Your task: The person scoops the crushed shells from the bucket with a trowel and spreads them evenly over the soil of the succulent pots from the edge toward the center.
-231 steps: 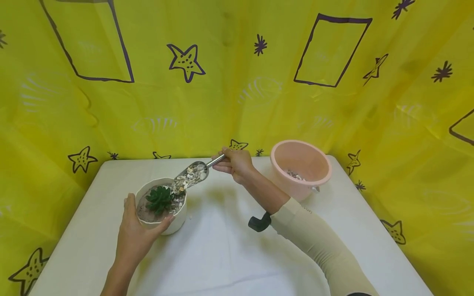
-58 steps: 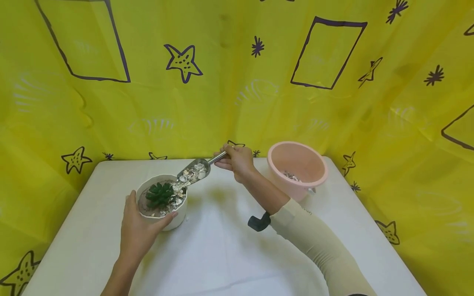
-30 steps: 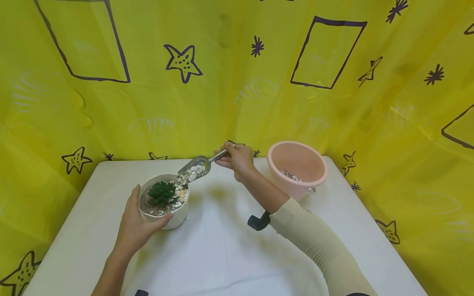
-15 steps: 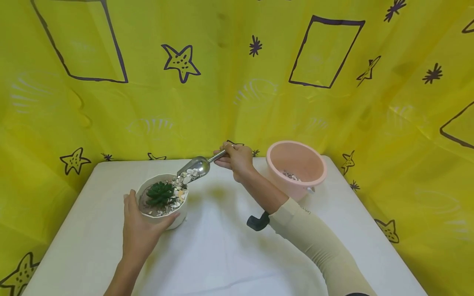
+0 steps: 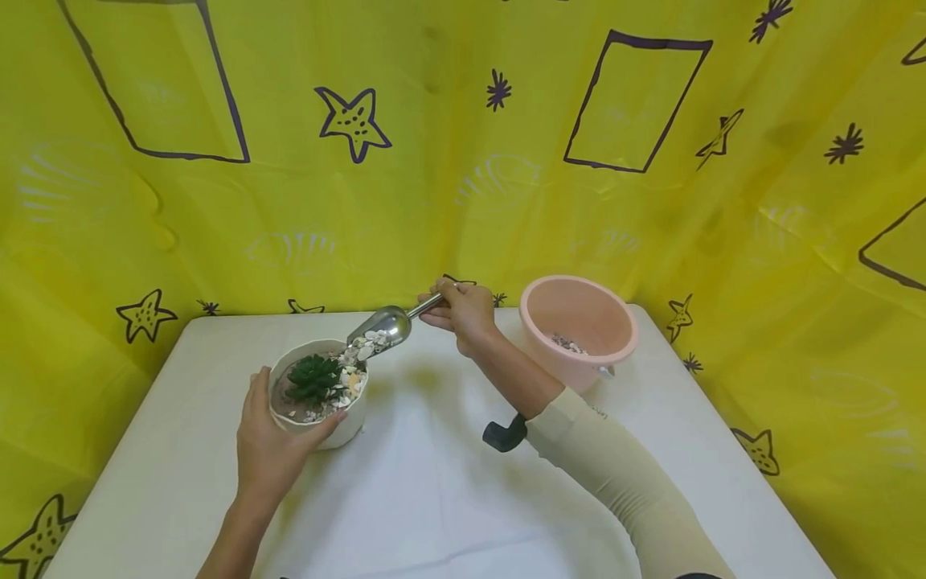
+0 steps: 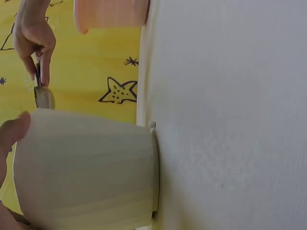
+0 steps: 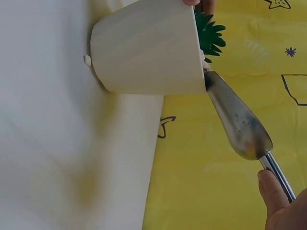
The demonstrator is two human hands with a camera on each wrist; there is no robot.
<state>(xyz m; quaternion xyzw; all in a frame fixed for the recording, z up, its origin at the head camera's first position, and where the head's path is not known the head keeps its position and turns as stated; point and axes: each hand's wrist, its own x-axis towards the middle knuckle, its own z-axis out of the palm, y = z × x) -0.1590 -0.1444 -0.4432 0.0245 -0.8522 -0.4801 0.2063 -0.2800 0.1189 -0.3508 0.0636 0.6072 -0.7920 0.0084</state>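
Scoop (image 5: pixel 391 322): metal, gripped by its handle in my right hand (image 5: pixel 469 318), its lip at the rim of the pot (image 5: pixel 346 430), pebbles (image 5: pixel 370 344) spread along it.
Pot: white, upright on the table (image 5: pixel 448 482), my left hand (image 5: pixel 271 454), apart from the right, clamped round its side.
Succulent (image 5: pixel 314 378): green, inside the pot, pebbles beside it.
Pink bucket (image 5: pixel 582 310): on the table, rightward, pebbles at its bottom.

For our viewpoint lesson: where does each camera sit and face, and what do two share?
Head: on the head, facing forward and down at pot and bucket; left hand and right hand show.
Left wrist: on that wrist, facing the pot's side; both hands show.
Right wrist: on that wrist, facing scoop and pot; both hands partly.
Wrist views share pot and scoop.
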